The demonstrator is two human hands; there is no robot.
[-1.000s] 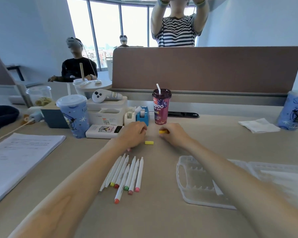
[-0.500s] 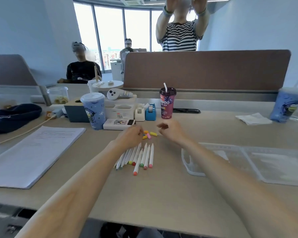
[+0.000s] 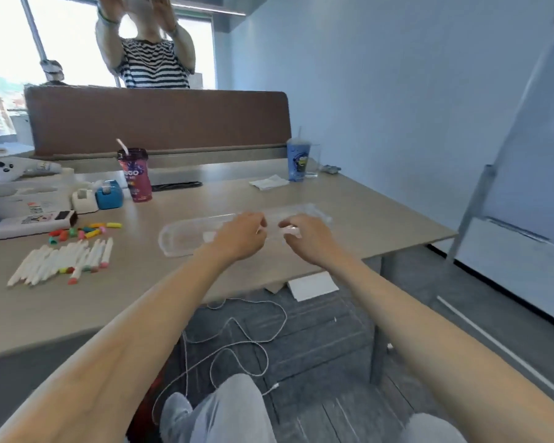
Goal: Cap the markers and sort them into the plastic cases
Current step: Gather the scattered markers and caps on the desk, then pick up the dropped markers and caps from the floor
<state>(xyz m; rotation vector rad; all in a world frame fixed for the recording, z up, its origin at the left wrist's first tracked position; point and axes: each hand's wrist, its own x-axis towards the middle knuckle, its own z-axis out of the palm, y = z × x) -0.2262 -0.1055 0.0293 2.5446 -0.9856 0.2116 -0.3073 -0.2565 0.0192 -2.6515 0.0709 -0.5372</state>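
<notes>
Both hands have left the loose caps, where they worked half a second ago, and swung across to the clear case, and the view has turned with them, so the pens now sit at the left of the frame; nearest the camera the two forearms reach up from the lower corners and meet at centre over the desk (image 3: 141,302); the left hand (image 3: 240,235) hovers with its fingers curled inward above the middle of the plastic case (image 3: 183,238), and I cannot tell whether they grip the case or hold nothing; the right hand (image 3: 311,235), just beside it, curls its fingers round a small pale thing (image 3: 291,230), too blurred to name as marker or cap; the case lies flat under both hands, its long axis running left to right across the frame and rising a little toward the right; the uncapped markers (image 3: 64,262) lie in a fanned row at centre left, well apart from the hands, tips toward the near edge, long axes slanting from lower left to upper right; the caps (image 3: 84,231) are scattered just beyond them; so the next reach for a marker probably runs leftward, and the left hand is the nearer one; farther back stands a purple drink cup (image 3: 135,175).
</notes>
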